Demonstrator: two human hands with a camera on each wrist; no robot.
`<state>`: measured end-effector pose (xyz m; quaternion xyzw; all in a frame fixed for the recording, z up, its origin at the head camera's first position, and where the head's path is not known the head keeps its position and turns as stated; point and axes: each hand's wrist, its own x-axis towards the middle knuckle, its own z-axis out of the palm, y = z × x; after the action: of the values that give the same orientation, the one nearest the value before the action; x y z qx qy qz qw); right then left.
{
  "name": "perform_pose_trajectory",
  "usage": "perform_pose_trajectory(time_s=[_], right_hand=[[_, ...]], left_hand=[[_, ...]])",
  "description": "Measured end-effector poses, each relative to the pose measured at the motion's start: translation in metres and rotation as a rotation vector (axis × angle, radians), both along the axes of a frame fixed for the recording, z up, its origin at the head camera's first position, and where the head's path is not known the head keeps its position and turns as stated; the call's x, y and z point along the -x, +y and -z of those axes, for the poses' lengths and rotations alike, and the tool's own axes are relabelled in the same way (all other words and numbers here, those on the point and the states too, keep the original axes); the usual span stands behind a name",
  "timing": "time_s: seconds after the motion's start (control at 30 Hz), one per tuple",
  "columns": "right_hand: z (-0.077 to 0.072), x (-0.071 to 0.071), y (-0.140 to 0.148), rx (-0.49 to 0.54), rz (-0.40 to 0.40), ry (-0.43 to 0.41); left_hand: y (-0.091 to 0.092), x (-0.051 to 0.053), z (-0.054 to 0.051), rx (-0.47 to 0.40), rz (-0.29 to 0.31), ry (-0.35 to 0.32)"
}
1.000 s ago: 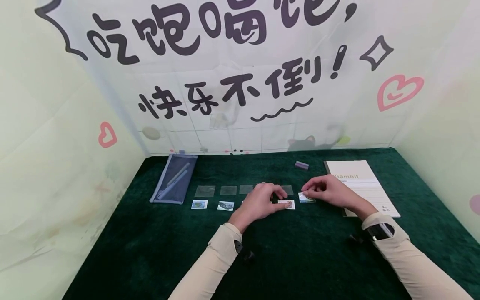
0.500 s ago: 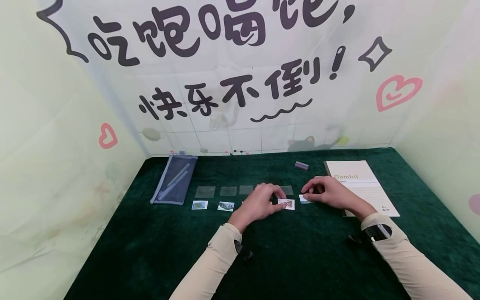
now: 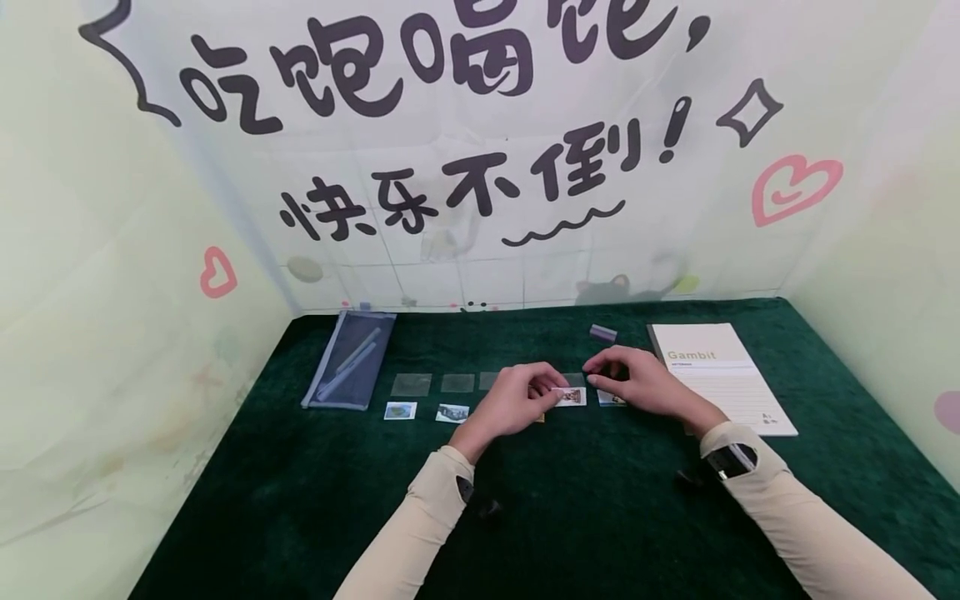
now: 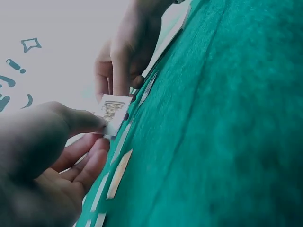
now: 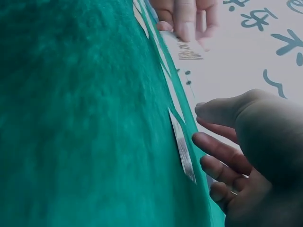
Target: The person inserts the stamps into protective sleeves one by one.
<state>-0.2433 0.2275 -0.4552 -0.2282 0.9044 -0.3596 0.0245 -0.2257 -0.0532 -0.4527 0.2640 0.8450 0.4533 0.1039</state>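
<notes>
one notebook (image 3: 727,392) labelled "gambit" at 3 o'clock of right hand (image 3: 639,380), thumb and fingers apart; left hand (image 3: 517,400) pinches small printed card (image 3: 573,397) at 9 o'clock of right hand, head view.

At your twelve o'clock, the white backdrop (image 3: 480,275) carries "吃饱喝饱," and, under it, "快乐不倒!". Between your one and two o'clock, the notebook (image 3: 727,383) says "Gambit"; its smaller print is illegible.
</notes>
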Motion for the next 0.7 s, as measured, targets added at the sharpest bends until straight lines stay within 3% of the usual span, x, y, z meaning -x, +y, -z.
perform_pose_trajectory(time_s=[0.23, 0.43, 0.7], right_hand=[[0.005, 0.008, -0.024, -0.1, -0.012, 0.051], [0.006, 0.006, -0.026, -0.086, 0.005, 0.03], [0.002, -0.012, -0.04, 0.075, -0.029, -0.048]], left_hand=[[-0.034, -0.006, 0.002, -0.09, -0.153, -0.022], [-0.058, -0.012, 0.01, -0.189, -0.273, -0.053], [-0.065, -0.016, 0.017, -0.282, -0.291, -0.083]])
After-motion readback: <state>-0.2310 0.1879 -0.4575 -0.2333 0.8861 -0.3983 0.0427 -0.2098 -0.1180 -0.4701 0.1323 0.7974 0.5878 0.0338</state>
